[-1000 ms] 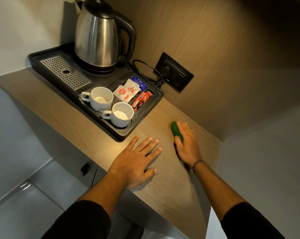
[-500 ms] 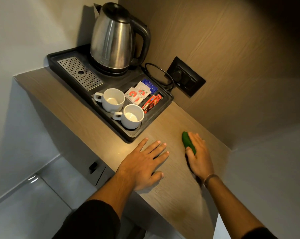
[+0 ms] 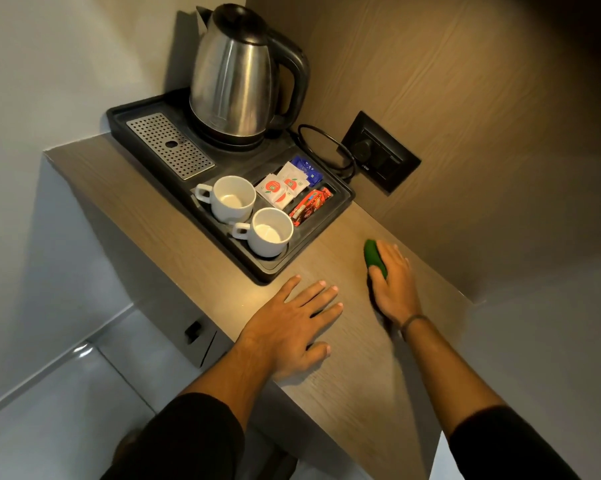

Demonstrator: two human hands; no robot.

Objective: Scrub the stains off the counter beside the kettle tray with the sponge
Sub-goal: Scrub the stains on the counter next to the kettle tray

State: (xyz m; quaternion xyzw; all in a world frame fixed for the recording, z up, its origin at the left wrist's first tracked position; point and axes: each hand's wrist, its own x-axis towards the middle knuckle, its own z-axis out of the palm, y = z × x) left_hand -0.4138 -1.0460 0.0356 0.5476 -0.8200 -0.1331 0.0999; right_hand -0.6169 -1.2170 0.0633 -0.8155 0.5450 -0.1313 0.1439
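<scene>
A green sponge (image 3: 374, 257) lies on the wooden counter (image 3: 347, 386) to the right of the black kettle tray (image 3: 340, 199). My right hand (image 3: 394, 282) presses flat on top of the sponge, covering most of it; only its left edge shows. My left hand (image 3: 290, 323) rests palm down on the counter, fingers spread, just in front of the tray's near corner, holding nothing. No stains are visible on the wood from here.
On the tray stand a steel kettle (image 3: 236, 77), two white cups (image 3: 235, 200) (image 3: 269, 232), sachets (image 3: 285, 187) and a perforated drip grate (image 3: 169, 145). A black wall socket (image 3: 382, 152) with the kettle's cord sits behind. The wooden back wall runs close behind my right hand.
The view has shifted, so everything sits further right in the frame. My right hand with the sponge stays at about the same spot on the counter. My left hand has not moved.
</scene>
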